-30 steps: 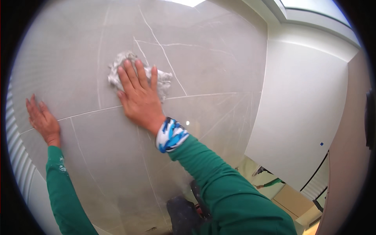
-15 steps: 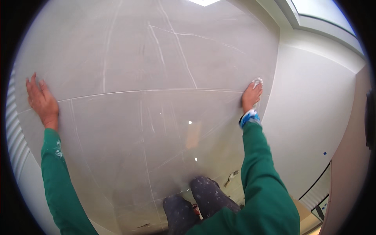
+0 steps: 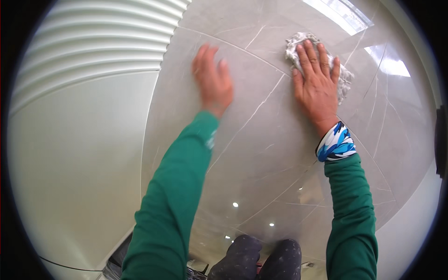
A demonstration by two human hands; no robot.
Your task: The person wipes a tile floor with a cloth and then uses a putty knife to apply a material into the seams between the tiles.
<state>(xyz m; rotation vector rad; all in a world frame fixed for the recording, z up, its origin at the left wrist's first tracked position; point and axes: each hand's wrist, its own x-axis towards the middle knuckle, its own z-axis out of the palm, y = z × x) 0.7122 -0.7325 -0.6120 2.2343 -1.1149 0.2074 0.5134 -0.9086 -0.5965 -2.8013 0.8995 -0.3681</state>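
Under right hand [image 3: 317, 84] (flat): rag [image 3: 298, 44].

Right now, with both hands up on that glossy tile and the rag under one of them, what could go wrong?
1. The rag sits only partly under the right hand; bunched at the edges, it might slide out.
2. The left hand is bare on the tile, likely leaving smudges on the shine.
3. The grout line between the hands could snag the rag.
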